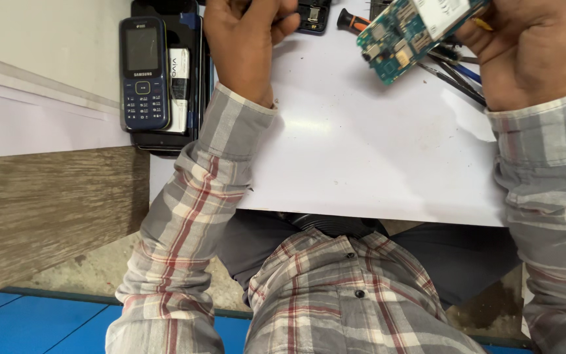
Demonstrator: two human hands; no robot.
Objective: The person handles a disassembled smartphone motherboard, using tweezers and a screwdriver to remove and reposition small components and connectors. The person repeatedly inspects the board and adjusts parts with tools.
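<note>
The right hand (535, 49) grips a green circuit board (404, 33), tilted, above the white table (361, 157). The left hand (247, 39) is curled into a loose fist by a dark phone part (314, 14); whether it holds anything I cannot tell. A screwdriver (352, 21) and tools lie near the board. A blue keypad phone (143, 72) rests on a black case (194, 78) at the left.

teal-green circuit board (397, 36); dark blue keypad phone (143, 73); white tabletop (368, 157); grey-red plaid shirt (335, 295).
</note>
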